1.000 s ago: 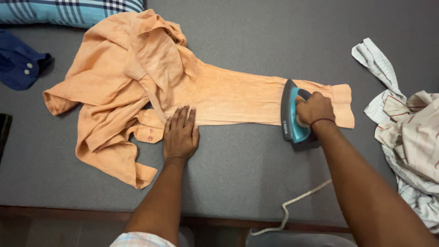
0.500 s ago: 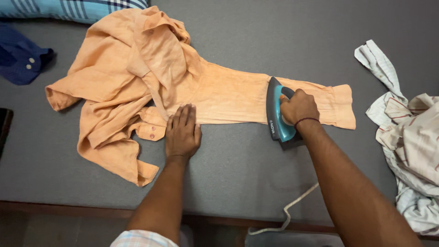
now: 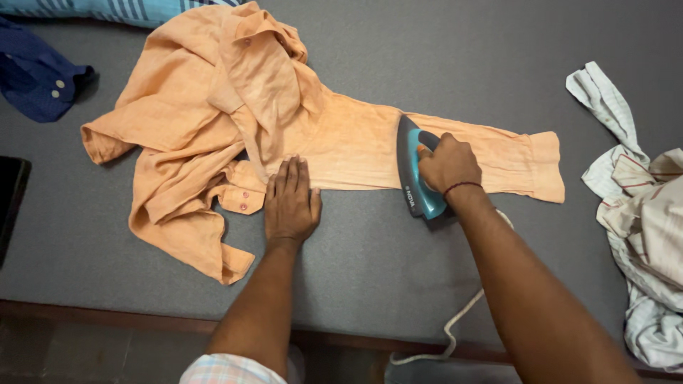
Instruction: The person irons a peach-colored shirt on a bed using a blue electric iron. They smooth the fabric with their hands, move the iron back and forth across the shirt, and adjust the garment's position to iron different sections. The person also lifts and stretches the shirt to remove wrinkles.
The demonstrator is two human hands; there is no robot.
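Observation:
An orange shirt (image 3: 213, 114) lies crumpled on a grey padded surface (image 3: 370, 242), with one sleeve (image 3: 498, 156) stretched out flat to the right. My right hand (image 3: 447, 165) grips the handle of a teal and grey iron (image 3: 416, 181), which rests on the middle of that sleeve. My left hand (image 3: 290, 203) lies flat, fingers together, pressing the lower edge of the sleeve near the shoulder. The iron's white cord (image 3: 455, 327) trails off the front edge.
A striped cream garment (image 3: 640, 227) is heaped at the right edge. A dark blue shirt (image 3: 35, 78) and a blue checked cloth (image 3: 121, 8) lie at the back left. A dark object (image 3: 11, 199) sits at the left edge. A wooden rim (image 3: 107, 316) borders the front.
My right hand has slid the iron leftward along the sleeve, from near the cuff to its middle. The left hand has stayed pressed in place.

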